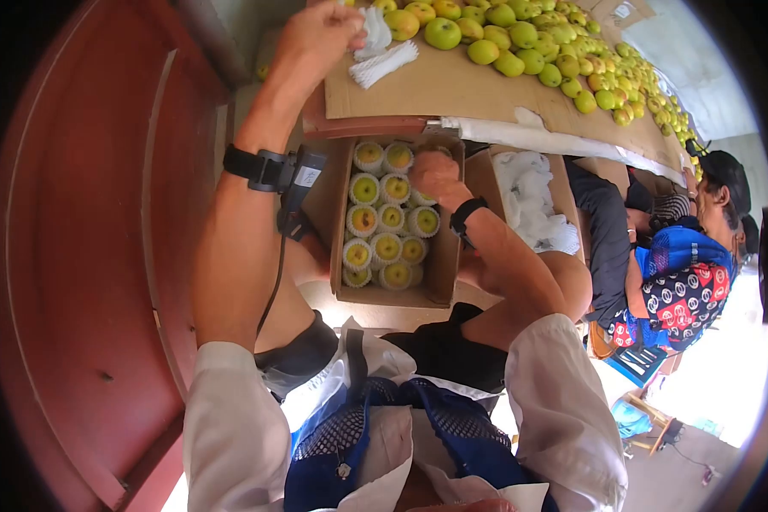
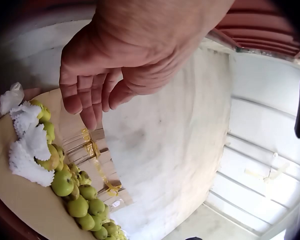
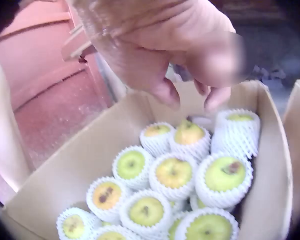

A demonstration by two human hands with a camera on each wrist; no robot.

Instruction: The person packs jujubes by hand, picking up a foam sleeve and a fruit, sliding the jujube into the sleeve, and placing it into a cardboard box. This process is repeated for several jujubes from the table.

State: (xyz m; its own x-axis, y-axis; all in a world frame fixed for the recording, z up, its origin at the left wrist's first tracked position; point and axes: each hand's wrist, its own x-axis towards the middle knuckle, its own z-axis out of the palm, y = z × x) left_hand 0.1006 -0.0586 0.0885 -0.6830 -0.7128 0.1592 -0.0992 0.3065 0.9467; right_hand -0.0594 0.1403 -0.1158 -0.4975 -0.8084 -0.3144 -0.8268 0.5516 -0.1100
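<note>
More than a dozen apples, each in a white foam net, stems or blossom ends mostly up, lodged inside one open carton between the wearer's knees. Clock face centred on that carton, 12 at its far edge.

Right hand: inside the carton, toward 1 o'clock, above the far netted apples. Fingers bent downward, thumb and fingertips apart; nothing seen between them. Part of this hand is blurred in the right wrist view.

Left hand: at 11 o'clock, beyond the carton. Fingers loosely bent, holding nothing; near the loose foam nets at 12 o'clock, which lie on a cardboard sheet.

Loose apples: large heap, bare, green to yellow, on the same sheet, 1 o'clock.

Second box: just beside the carton, 3 o'clock, holding white foam nets.

Another person: 3 o'clock, farther out; dark cap, patterned sleeve.

Red panel: 9 o'clock.
</note>
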